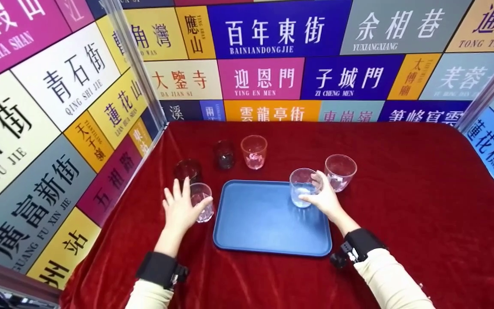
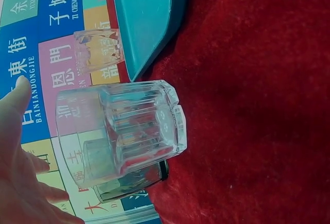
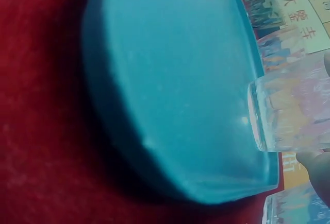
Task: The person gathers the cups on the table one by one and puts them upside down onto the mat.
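My right hand [image 1: 327, 200] grips a clear glass [image 1: 300, 189] between thumb and fingers, over the far right part of the blue tray [image 1: 268, 223]. In the right wrist view the base of this glass [image 3: 283, 116] appears at the tray's surface. My left hand [image 1: 181, 210] is spread beside another clear glass [image 1: 203, 206] left of the tray. The left wrist view shows this ribbed glass [image 2: 129, 131] upright on the cloth, with the left fingers and thumb [image 2: 18, 98] straight and apart from it.
Behind the left glass stands a dark glass [image 1: 188, 168]. Another dark glass [image 1: 225, 156] and a pinkish glass [image 1: 254, 154] stand beyond the tray. A clear glass [image 1: 340, 171] is right of my right hand. Red cloth [image 1: 423, 193] covers the table; printed panels [image 1: 268, 79] rise behind.
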Tool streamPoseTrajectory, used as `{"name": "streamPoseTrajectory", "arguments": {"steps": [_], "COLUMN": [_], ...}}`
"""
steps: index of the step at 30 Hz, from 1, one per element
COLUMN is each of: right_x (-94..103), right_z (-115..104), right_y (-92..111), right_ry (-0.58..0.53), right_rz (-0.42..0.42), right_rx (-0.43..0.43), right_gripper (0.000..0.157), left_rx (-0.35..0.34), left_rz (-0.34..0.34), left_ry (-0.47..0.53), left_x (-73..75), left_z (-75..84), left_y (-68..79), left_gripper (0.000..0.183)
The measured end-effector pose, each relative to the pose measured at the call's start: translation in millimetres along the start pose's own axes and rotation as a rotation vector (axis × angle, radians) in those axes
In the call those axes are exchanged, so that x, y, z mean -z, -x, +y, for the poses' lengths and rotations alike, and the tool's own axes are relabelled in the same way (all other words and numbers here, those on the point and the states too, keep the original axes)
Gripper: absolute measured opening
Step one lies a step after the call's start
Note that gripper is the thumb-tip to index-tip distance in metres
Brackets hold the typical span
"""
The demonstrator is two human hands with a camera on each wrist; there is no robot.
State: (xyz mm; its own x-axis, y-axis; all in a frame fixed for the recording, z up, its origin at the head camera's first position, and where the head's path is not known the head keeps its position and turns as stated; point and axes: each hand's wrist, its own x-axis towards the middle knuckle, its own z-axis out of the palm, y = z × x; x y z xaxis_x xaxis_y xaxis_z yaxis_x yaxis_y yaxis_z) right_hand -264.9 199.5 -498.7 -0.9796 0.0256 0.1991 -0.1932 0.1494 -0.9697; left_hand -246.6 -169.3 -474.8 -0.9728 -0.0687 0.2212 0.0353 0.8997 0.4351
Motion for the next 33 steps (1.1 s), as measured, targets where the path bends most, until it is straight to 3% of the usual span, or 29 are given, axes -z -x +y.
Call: {"name": "streamPoseTrajectory", "arguments": {"steps": [10, 19, 21, 27, 30, 33], "right_x": [1.9, 7.9, 10.7, 44.0, 65.6, 82.7], "right_z": [19.0, 1.0, -11.3, -23.1, -24.8, -19.6], "right_y": [-5.3, 4.6, 10.8, 15.7, 13.1, 11.6], "right_ry": [0.031, 0.093, 0.085, 0.063, 0.031, -0.002], "right_rz": [-0.009, -0.018, 0.020, 0.257, 0.348, 0.363], "right_rx": [0.036, -0.091, -0.073, 0.202, 0.213, 0.164], "right_gripper": [0.084, 0.090, 0.081, 0.047, 0.051, 0.061], "left_rx": [-0.003, -0.023, -0.019, -0.019, -0.024, -0.023], "left_rz": [-0.005, 0.050, 0.065, 0.062, 0.061, 0.047], "left_ry": [-0.008, -0.002, -0.003, -0.002, 0.006, 0.009], "left_x": [1.7, 0.3, -0.4, -1.3, -1.2, -1.5], "left_z": [0.1, -1.9, -4.0, -6.3, -6.0, -5.7], "left_y": [-1.4, -0.8, 0.7, 2.0, 2.6, 3.0], "left_gripper": [0.091, 0.090, 0.089, 0.091, 0.090, 0.090]}}
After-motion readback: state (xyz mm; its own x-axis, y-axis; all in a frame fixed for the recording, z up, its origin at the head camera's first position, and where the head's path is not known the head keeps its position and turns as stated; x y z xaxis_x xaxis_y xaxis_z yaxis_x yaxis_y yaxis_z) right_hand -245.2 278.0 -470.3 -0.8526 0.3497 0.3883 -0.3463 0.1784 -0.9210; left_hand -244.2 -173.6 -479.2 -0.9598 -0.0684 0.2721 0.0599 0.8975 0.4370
